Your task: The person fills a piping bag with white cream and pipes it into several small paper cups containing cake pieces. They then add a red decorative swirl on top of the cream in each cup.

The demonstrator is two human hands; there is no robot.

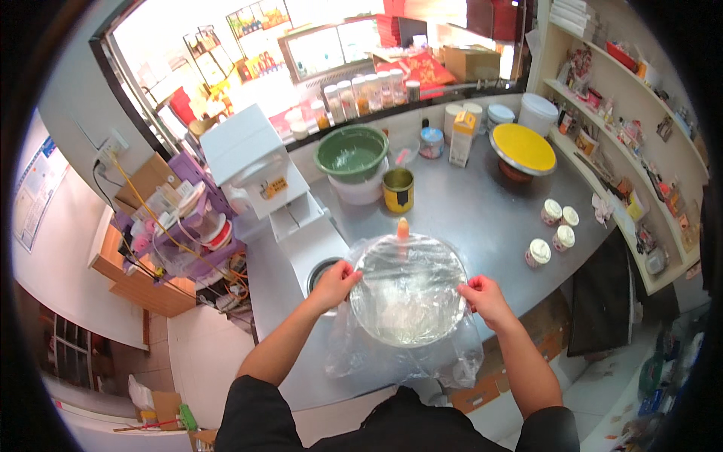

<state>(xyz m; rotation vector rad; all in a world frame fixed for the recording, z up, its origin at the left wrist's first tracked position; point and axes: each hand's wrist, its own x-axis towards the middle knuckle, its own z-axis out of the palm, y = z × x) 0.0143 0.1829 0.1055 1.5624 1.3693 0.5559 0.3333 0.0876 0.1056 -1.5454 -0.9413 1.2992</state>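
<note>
A round metal bowl stands near the table's front edge, with something pale inside, seen only dimly. Clear plastic film lies over its mouth and hangs in loose folds towards me. My left hand pinches the film at the bowl's left rim. At the right rim, my right hand grips the film between thumb and fingers. An orange-tan handle tip shows at the bowl's far edge; the tool it belongs to is hidden. Just beyond is a yellow can-like container.
A white stand mixer stands at the left. Behind the bowl sits a green basin. Further right are a carton, a yellow-topped turntable and several small white-topped cups. Crowded shelves line the right side.
</note>
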